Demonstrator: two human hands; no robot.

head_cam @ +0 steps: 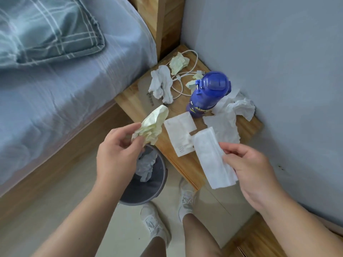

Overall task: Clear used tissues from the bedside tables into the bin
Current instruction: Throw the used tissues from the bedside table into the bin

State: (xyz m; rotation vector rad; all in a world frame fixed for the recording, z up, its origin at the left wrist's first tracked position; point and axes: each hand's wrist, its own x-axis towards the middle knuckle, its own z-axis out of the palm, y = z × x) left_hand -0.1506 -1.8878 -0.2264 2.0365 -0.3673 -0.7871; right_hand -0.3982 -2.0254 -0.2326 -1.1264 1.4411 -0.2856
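Your left hand (118,151) pinches a crumpled pale-yellow tissue (152,125) above the grey round bin (148,182); your right hand (248,169) grips a folded white tissue (211,158).

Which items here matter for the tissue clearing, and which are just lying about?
Job: left hand pinching a yellowish tissue; right hand holding a flat white tissue; crumpled white tissue; pale wad at the back; grey bin.
Lying about: blue bottle; white cable; pillow.
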